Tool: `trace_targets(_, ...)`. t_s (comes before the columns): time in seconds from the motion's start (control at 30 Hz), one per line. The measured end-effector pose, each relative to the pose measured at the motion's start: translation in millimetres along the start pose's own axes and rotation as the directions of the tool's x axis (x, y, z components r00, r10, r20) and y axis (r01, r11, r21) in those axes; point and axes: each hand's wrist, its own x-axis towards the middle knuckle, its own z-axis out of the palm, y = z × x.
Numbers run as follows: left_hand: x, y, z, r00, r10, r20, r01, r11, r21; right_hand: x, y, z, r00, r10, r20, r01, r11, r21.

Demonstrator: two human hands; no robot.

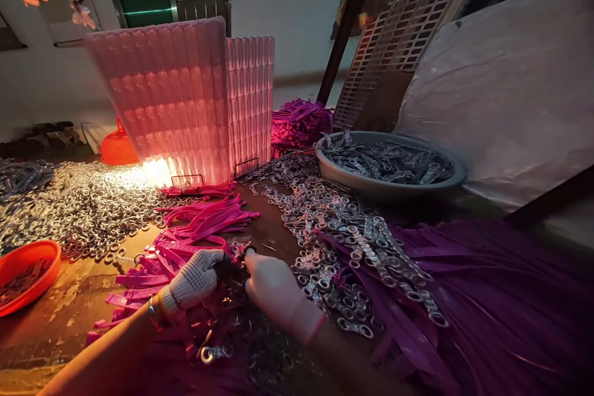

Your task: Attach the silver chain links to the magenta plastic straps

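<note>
My left hand, in a white dotted glove, is closed with dark fingertips at the middle of the table. Close beside it my right hand, in a pale glove, is also closed, with thumb and fingers together. Something small and dark sits between the two hands; I cannot make out what it is. Magenta straps lie in a pile behind and under my left hand. Metal clasps with rings are heaped to the right of my right hand. One loose clasp shows below the hands.
At left lie a heap of metal rings and a red bowl. Two ribbed translucent panels stand upright at the back. A grey basin of metal parts sits at right, above long purple straps.
</note>
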Motion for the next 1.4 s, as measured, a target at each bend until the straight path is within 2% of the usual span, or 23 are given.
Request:
trace_targets(0.17,5.3,-7.5,4.7,0.997,-0.035,0.072,0.031,0.998,0.061,2.8,-0.6,15.3,0.995,-0.099,-0.026,0.097,0.992,-0.081)
trace_targets(0.23,8.4,-3.2,2.6,0.995,-0.027,0.099,0.016,0.994,0.104,2.6,-0.4,16.6,0.992,-0.122,-0.031,0.119,0.989,-0.085)
trace_targets(0.3,10.9,6.0,-7.1,0.987,0.009,0.158,-0.041,0.979,0.201,1.4,-0.6,15.3,0.989,-0.139,-0.038,0.136,0.987,-0.089)
trace_targets(0.4,11.8,19.9,-41.3,0.960,0.073,0.271,-0.164,0.929,0.332,-2.5,-2.5,10.9,0.987,-0.151,-0.052,0.146,0.985,-0.087)
trace_targets(0.43,11.1,21.6,-56.9,0.963,0.081,0.257,-0.171,0.922,0.348,-3.9,-3.4,9.0,0.988,-0.147,-0.057,0.142,0.986,-0.086)
trace_targets(0.53,5.9,12.7,-102.3,0.996,0.031,0.082,-0.061,0.911,0.407,-5.1,-2.2,2.3,0.994,-0.107,-0.030,0.104,0.991,-0.079)
trace_targets(0.6,0.6,-1.6,-119.3,1.000,-0.031,0.004,0.027,0.921,0.388,-0.4,7.4,-3.0,0.997,-0.080,0.015,0.081,0.994,-0.072)
trace_targets(0.63,-2.2,-9.2,-121.7,0.998,-0.041,-0.050,0.057,0.928,0.369,3.9,16.1,-5.3,0.997,-0.068,0.033,0.070,0.995,-0.074)
trace_targets(0.73,-9.4,-24.6,-106.6,0.973,-0.116,-0.199,0.161,0.960,0.228,20.2,54.1,-6.3,0.999,0.007,0.051,-0.001,0.994,-0.111)
trace_targets(0.8,-11.5,-24.3,-85.5,0.958,-0.218,-0.187,0.226,0.974,0.019,29.1,80.0,0.7,0.993,0.093,0.074,-0.080,0.985,-0.155)
trace_targets(0.87,-10.5,-16.2,-63.8,0.955,-0.288,-0.073,0.266,0.939,-0.218,33.3,97.6,13.1,0.985,0.143,0.100,-0.122,0.974,-0.191)
trace_targets(0.97,-3.9,1.5,-37.7,0.956,-0.269,0.120,0.294,0.850,-0.437,32.8,105.5,33.6,0.987,0.135,0.088,-0.116,0.975,-0.192)
trace_targets(1.03,1.3,10.9,-25.1,0.945,-0.226,0.239,0.320,0.798,-0.511,31.9,103.9,42.7,0.993,0.108,0.043,-0.100,0.983,-0.156)
trace_targets(1.1,5.5,16.2,-15.4,0.933,-0.177,0.313,0.328,0.776,-0.539,32.1,100.9,45.2,0.995,0.100,-0.014,-0.101,0.990,-0.097)
trace_targets(1.2,10.9,17.3,-4.0,0.932,-0.103,0.347,0.279,0.816,-0.507,30.2,91.6,36.7,0.990,0.100,-0.098,-0.099,0.995,0.018)
trace_targets(1.23,13.2,16.7,-0.5,0.934,-0.092,0.346,0.261,0.837,-0.481,27.6,85.7,31.5,0.986,0.081,-0.148,-0.066,0.992,0.104)
trace_targets(1.3,19.2,15.4,7.0,0.940,-0.064,0.335,0.213,0.877,-0.431,19.6,69.0,20.4,0.954,-0.010,-0.301,0.115,0.936,0.333)
trace_targets(1.33,22.7,15.0,10.8,0.948,-0.028,0.317,0.164,0.897,-0.412,15.1,58.8,15.4,0.918,-0.069,-0.392,0.250,0.866,0.432)
trace_targets(1.4,29.6,15.3,17.4,0.962,0.069,0.263,0.040,0.921,-0.387,7.6,38.9,8.1,0.843,-0.188,-0.505,0.458,0.742,0.488)
